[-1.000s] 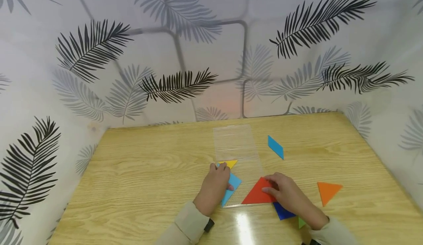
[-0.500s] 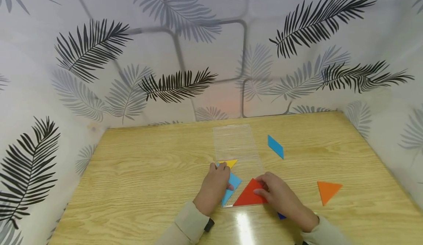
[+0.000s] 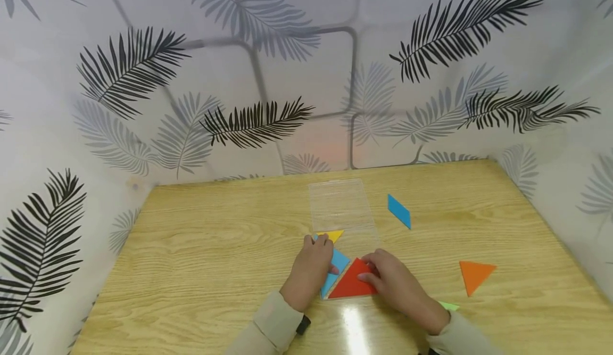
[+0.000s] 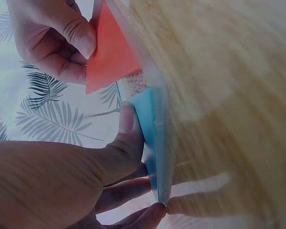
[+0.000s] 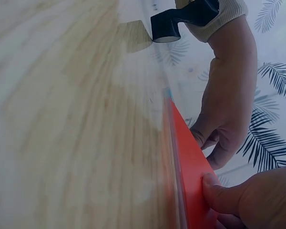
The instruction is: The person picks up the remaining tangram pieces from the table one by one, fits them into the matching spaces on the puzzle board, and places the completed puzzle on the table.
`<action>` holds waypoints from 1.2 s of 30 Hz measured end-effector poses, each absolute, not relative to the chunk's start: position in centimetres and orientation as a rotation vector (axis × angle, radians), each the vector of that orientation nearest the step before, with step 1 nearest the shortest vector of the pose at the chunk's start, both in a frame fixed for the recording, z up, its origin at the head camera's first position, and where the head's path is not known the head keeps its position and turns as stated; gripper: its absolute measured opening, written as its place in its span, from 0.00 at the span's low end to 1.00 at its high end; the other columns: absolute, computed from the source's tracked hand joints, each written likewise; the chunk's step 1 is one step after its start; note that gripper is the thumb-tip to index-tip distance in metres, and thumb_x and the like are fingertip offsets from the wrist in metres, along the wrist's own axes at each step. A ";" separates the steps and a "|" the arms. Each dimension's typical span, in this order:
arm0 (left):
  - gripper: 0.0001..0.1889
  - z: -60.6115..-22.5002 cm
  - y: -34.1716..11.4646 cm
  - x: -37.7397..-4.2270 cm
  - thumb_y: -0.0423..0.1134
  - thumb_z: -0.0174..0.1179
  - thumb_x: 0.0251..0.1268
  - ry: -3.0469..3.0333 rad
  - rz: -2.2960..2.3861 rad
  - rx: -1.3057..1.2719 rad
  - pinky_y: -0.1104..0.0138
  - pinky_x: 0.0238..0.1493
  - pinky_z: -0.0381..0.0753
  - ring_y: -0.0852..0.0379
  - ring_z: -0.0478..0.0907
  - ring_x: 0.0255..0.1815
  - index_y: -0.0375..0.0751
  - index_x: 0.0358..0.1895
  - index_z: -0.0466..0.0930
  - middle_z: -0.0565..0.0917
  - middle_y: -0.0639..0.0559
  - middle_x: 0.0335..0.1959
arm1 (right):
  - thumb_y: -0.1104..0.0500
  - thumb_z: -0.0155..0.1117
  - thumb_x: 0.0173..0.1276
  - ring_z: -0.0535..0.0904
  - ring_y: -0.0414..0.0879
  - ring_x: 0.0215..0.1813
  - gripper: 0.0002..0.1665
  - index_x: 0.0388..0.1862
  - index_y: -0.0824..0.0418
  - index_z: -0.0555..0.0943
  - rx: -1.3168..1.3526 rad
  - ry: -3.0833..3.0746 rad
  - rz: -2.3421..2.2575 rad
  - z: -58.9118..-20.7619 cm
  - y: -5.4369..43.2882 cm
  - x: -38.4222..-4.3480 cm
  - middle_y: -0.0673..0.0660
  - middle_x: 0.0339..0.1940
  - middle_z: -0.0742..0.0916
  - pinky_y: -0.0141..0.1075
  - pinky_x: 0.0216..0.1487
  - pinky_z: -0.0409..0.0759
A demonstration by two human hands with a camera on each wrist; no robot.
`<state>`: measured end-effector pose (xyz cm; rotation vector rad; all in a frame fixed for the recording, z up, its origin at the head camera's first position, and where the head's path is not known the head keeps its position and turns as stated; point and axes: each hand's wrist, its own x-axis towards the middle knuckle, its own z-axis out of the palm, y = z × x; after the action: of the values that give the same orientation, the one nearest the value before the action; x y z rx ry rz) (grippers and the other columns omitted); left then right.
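Tangram pieces lie about a clear plastic case (image 3: 341,203) that is spread open on the table. My right hand (image 3: 395,279) pinches a red triangle (image 3: 351,283) between thumb and fingers, over the near part of the case. The right wrist view shows the thumb flat on the face of the red triangle (image 5: 193,176). My left hand (image 3: 311,270) holds a light blue triangle (image 3: 339,262) in the case, thumb on its face and fingers curled at the case's edge. A narrow gap separates the red and light blue pieces (image 4: 150,119). Beyond them a yellow piece (image 3: 336,235) is partly hidden by the left fingers.
A blue parallelogram (image 3: 399,211) lies right of the case's far half. Farther right is an orange triangle (image 3: 476,277). A green piece (image 3: 449,306) peeks out by the right wrist. Patterned cloth (image 3: 287,78) rises behind the wooden table (image 3: 215,238).
My right hand has slid the red triangle left, close to the light blue one. The dark blue piece is now hidden beneath the right arm. My left hand has stayed put.
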<state>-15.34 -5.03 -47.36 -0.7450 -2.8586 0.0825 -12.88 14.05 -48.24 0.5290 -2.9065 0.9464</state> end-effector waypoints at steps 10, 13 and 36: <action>0.24 -47.2 -5.0 -15.3 0.57 0.63 0.45 -2.852 0.036 -0.742 0.75 0.26 0.66 0.54 0.61 0.27 0.39 0.36 0.78 0.75 0.50 0.36 | 0.58 0.71 0.55 0.68 0.37 0.27 0.15 0.40 0.64 0.82 0.580 -2.882 0.922 -48.7 13.3 -12.9 0.44 0.25 0.73 0.29 0.30 0.72; 0.24 -47.1 -4.9 -15.3 0.57 0.63 0.45 -2.867 0.024 -0.735 0.76 0.25 0.67 0.53 0.62 0.28 0.39 0.37 0.78 0.76 0.49 0.37 | 0.58 0.71 0.55 0.67 0.37 0.27 0.15 0.40 0.63 0.82 0.554 -2.908 0.915 -48.7 13.2 -12.9 0.44 0.24 0.72 0.29 0.30 0.71; 0.23 -47.0 -5.2 -15.2 0.54 0.64 0.46 -2.891 -0.064 -0.744 0.77 0.25 0.68 0.53 0.62 0.27 0.37 0.38 0.78 0.76 0.49 0.39 | 0.58 0.69 0.57 0.65 0.39 0.32 0.21 0.48 0.66 0.82 0.677 -2.828 0.818 -49.2 13.2 -12.4 0.46 0.28 0.73 0.27 0.30 0.68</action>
<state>-15.15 -5.16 -46.96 -0.7436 -2.8912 -0.0639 -12.35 13.21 -49.19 0.6772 -2.8278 0.8176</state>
